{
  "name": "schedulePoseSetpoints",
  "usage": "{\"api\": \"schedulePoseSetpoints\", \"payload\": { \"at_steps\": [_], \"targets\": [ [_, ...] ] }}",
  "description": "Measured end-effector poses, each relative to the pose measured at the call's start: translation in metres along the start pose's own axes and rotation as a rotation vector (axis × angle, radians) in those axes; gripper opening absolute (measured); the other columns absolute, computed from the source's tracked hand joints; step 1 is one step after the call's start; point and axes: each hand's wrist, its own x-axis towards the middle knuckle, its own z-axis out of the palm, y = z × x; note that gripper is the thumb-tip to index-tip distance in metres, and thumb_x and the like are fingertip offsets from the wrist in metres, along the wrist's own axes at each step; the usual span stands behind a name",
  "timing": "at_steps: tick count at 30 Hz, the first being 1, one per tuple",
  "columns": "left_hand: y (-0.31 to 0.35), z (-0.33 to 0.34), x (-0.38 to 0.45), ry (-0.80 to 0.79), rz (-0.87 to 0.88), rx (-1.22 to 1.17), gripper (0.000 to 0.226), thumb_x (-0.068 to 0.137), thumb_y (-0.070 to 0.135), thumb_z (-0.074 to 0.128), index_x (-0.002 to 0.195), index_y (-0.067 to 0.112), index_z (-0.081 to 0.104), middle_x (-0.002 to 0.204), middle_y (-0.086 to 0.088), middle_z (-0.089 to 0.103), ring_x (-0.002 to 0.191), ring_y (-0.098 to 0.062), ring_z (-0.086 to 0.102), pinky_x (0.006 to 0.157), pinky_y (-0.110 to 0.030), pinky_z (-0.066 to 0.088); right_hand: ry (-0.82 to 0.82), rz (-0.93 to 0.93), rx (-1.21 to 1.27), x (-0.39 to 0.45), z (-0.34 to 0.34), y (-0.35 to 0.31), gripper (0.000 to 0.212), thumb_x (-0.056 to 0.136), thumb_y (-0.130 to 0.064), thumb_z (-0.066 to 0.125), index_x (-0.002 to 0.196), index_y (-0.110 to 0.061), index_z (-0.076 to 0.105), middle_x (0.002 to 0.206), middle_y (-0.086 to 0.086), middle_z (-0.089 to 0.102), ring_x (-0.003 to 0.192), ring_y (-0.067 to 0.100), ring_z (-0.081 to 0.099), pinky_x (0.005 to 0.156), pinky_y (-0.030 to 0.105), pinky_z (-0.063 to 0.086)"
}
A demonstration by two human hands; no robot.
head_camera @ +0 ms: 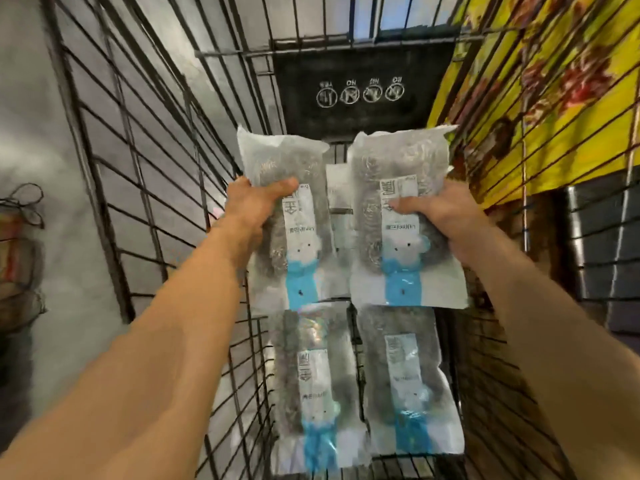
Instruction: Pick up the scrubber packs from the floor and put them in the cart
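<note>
Over the wire cart (166,140), both arms reach fwd, each hand w/ one scrubber pack. Left hand (252,206) grips the left pack (294,237) at its left edge, thumb curled over the front, fingers hidden behind. Right hand (440,209) grips the right pack (405,220) at its right edge, thumb pressed on the white label strip, fingers hidden behind too. Both held packs are clear plastic w/ grey steel-wool scrubbers inside, white label down the middle, blue band toward the near end. They hang side by side above the basket, long sides almost touching, not resting on anything.

Below them, nearer the camera, 2 more packs lie flat on the cart bottom: lower-left pack (311,389) & lower-right pack (408,382), side by side, same label & blue band. Between the held packs a bit of another white pack (339,192) shows deeper in the basket; can't tell how it lies.

Far end of the cart has a black panel (360,88) w/ 4 round white symbols. Right of the cart, seen thru the wires, yellow patterned cloth (540,98). Left side: grey floor (31,116).
</note>
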Motion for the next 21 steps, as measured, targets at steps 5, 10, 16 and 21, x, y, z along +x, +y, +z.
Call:
{"api": "schedulePoseSetpoints", "payload": {
  "at_steps": [5,10,16,21],
  "targets": [
    [-0.021,0.003,0.038,0.078,-0.008,0.155,0.054,0.058,0.033,0.095,0.106,0.017,0.078,0.096,-0.004,0.080,0.089,-0.025,0.078,0.086,-0.047,0.063,0.000,0.008,-0.044,0.030,0.007,0.030,0.024,0.077,-0.002,0.085,0.095,-0.013,0.074,0.072,-0.008,0.078,0.060,0.006,0.074,0.051,0.018,0.056],
    [-0.031,0.005,0.047,0.295,0.035,0.277,0.065,0.064,0.037,0.093,0.119,0.018,0.064,0.109,-0.003,0.074,0.101,-0.025,0.071,0.092,-0.045,0.060,0.054,0.013,-0.096,0.042,0.007,0.042,0.045,0.072,-0.011,0.090,0.114,-0.012,0.073,0.096,0.000,0.078,0.076,0.010,0.075,0.066,0.023,0.063],
    [-0.040,0.022,0.032,0.351,0.149,0.722,0.070,0.089,0.012,0.075,0.146,0.010,0.035,0.142,-0.020,0.046,0.130,-0.038,0.049,0.109,-0.046,0.046,0.202,-0.085,-0.312,0.037,0.006,0.048,0.095,0.050,-0.051,0.094,0.127,-0.011,0.057,0.122,0.009,0.069,0.111,0.027,0.068,0.099,0.043,0.056],
    [-0.054,0.028,0.017,0.115,0.437,1.235,0.053,0.091,0.017,0.068,0.140,0.014,0.046,0.139,-0.015,0.049,0.127,-0.037,0.049,0.106,-0.047,0.047,0.374,-0.200,-0.717,0.016,0.008,0.047,0.089,0.076,-0.035,0.087,0.146,-0.005,0.042,0.139,0.025,0.045,0.130,0.043,0.043,0.108,0.046,0.037]
  ]
}}
